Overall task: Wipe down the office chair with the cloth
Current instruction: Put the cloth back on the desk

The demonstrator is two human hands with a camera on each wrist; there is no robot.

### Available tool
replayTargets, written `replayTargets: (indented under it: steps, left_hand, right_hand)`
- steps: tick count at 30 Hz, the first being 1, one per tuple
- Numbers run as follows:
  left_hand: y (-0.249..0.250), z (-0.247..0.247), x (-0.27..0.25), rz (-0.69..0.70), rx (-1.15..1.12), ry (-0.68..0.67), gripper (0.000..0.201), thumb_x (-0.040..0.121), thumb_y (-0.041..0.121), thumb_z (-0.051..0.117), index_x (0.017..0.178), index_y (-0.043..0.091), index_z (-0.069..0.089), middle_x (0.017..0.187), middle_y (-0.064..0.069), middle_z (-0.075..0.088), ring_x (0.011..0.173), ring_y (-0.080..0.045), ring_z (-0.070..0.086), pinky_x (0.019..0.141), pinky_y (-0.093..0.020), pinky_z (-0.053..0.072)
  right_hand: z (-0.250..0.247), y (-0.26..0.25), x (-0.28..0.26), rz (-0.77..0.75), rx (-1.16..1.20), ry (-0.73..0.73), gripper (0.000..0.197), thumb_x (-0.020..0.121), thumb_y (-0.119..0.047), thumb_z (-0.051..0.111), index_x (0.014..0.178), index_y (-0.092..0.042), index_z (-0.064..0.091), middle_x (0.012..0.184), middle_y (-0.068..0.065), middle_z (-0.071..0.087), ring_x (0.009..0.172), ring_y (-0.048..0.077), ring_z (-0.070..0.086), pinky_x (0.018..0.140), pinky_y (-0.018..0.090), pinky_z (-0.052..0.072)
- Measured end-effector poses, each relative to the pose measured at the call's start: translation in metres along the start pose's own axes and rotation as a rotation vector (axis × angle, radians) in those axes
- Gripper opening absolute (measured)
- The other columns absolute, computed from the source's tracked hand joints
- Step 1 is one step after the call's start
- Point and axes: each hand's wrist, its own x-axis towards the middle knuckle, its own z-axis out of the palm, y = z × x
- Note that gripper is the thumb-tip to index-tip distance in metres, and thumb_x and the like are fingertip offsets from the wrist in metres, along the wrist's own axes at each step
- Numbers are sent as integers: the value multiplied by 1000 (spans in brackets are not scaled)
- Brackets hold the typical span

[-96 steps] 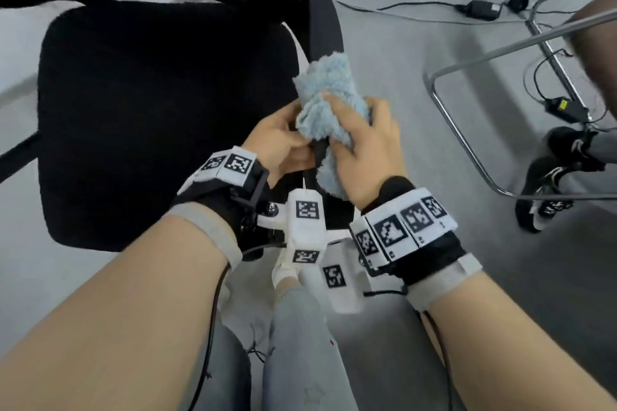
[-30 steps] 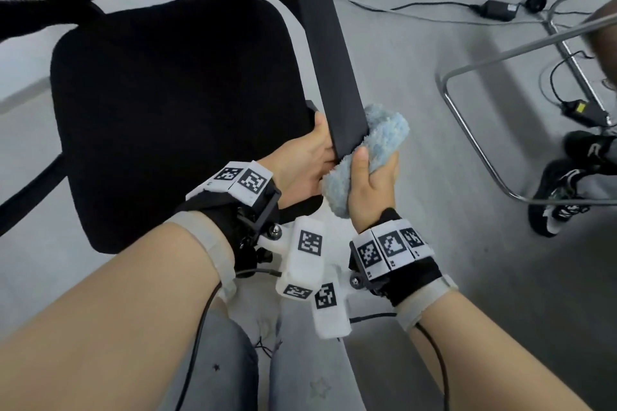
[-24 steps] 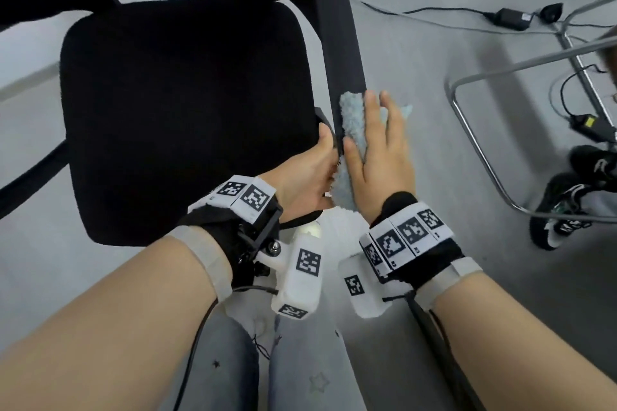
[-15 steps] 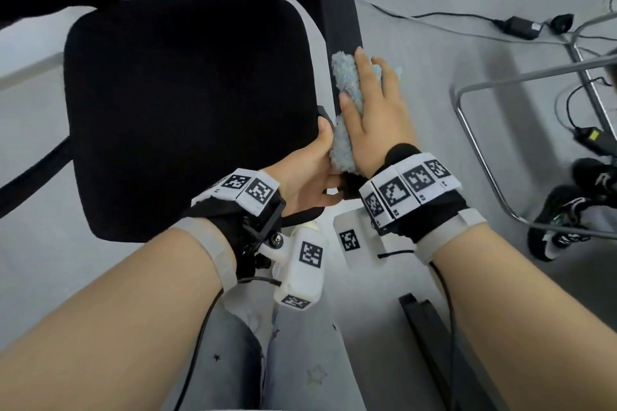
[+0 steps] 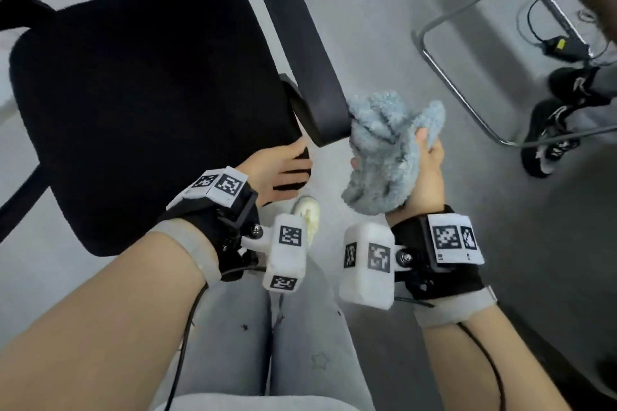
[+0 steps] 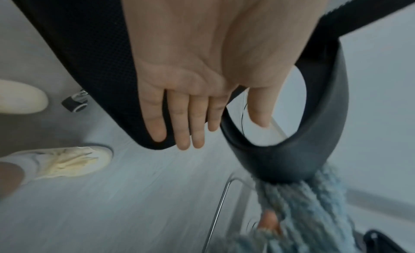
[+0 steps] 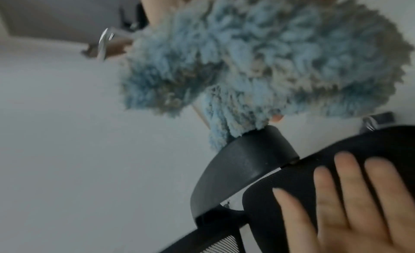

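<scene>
The black office chair's seat (image 5: 143,103) fills the left of the head view, and its armrest (image 5: 300,53) runs down to a rounded front end. My right hand (image 5: 427,160) grips a bunched fluffy blue cloth (image 5: 384,150), which touches that front end. In the right wrist view the cloth (image 7: 269,61) sits on the tip of the armrest (image 7: 247,159). My left hand (image 5: 283,167) lies flat on the seat's near right corner with its fingers (image 6: 191,125) straight, beside the armrest's loop (image 6: 292,150).
A bent metal tube frame (image 5: 450,83) stands on the grey floor to the right, with cables and a power adapter (image 5: 564,45) behind it. Another person's black shoes (image 5: 551,130) are at the far right. My grey trousers (image 5: 283,344) and pale shoe (image 5: 307,213) are below.
My right hand has slid the cloth back along the armrest to its front end and bunched it. My left hand has left the armrest's base and now lies flat on the seat corner.
</scene>
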Motion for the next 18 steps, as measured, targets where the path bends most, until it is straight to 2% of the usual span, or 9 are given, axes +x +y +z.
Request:
replayTargets:
  steps: [3, 4, 6, 8, 10, 13, 15, 16, 18]
  left_hand:
    - [-15, 15, -10, -52, 122, -150, 45, 81, 55, 54, 115, 25, 53, 105, 4, 67, 98, -12, 61, 93, -35, 46]
    - [-18, 20, -16, -74, 121, -210, 40, 76, 57, 58, 103, 27, 57, 87, 4, 68, 84, -11, 60, 86, -32, 46]
    - [-23, 30, -28, -129, 63, -305, 38, 64, 56, 67, 83, 25, 59, 69, 0, 59, 63, -14, 47, 68, -27, 39]
    - [-25, 40, -42, -150, 36, -308, 39, 61, 52, 73, 83, 21, 60, 71, -4, 59, 59, -19, 46, 55, -27, 43]
    - [-26, 56, -61, -130, 120, -273, 29, 71, 45, 69, 78, 18, 62, 70, -7, 63, 52, -24, 53, 45, -26, 47]
    - [-34, 89, -87, -125, 305, -295, 13, 76, 29, 69, 79, 18, 61, 112, -11, 58, 54, -27, 57, 43, -25, 49]
    - [-46, 116, -102, -125, 435, -325, 22, 71, 24, 71, 88, 17, 60, 128, -14, 47, 64, -30, 58, 46, -28, 51]
    - [-54, 132, -110, -113, 489, -348, 25, 71, 24, 70, 91, 15, 58, 122, -15, 51, 66, -31, 60, 47, -31, 52]
    - [-74, 167, -130, -70, 560, -438, 23, 77, 24, 65, 96, 12, 59, 104, -13, 64, 74, -29, 66, 55, -36, 56]
  right_hand:
    - [-19, 14, -40, 266, 259, -251, 62, 79, -56, 54, 122, -12, 54, 105, 13, 65, 91, 29, 65, 74, 40, 55]
    - [-23, 19, -55, 304, 371, -389, 54, 85, -49, 50, 116, -5, 60, 104, 19, 66, 91, 31, 65, 75, 39, 54]
    - [-35, 23, -80, 253, 449, -429, 46, 89, -28, 54, 118, 7, 56, 119, 30, 57, 109, 39, 57, 94, 44, 46]
    - [-52, 23, -105, 95, 417, -431, 44, 93, -13, 47, 126, 16, 40, 133, 34, 42, 124, 42, 43, 109, 40, 30]
    - [-58, 34, -133, 66, 504, -383, 54, 73, -19, 76, 118, 4, 57, 125, 23, 57, 116, 32, 55, 101, 30, 40]
    - [-78, 45, -173, 49, 631, -162, 103, 39, -45, 90, 125, -1, 53, 124, 21, 56, 113, 35, 54, 96, 45, 45]
    - [-97, 46, -206, -86, 705, -17, 89, 64, -52, 74, 131, 0, 44, 121, 20, 54, 111, 34, 52, 98, 47, 41]
    - [-108, 46, -226, -118, 765, -1, 68, 84, -52, 52, 129, -1, 48, 119, 19, 57, 109, 33, 55, 98, 46, 42]
    - [-136, 56, -266, -180, 913, -25, 71, 93, -61, 21, 129, -8, 52, 127, 17, 56, 115, 33, 55, 95, 48, 45]
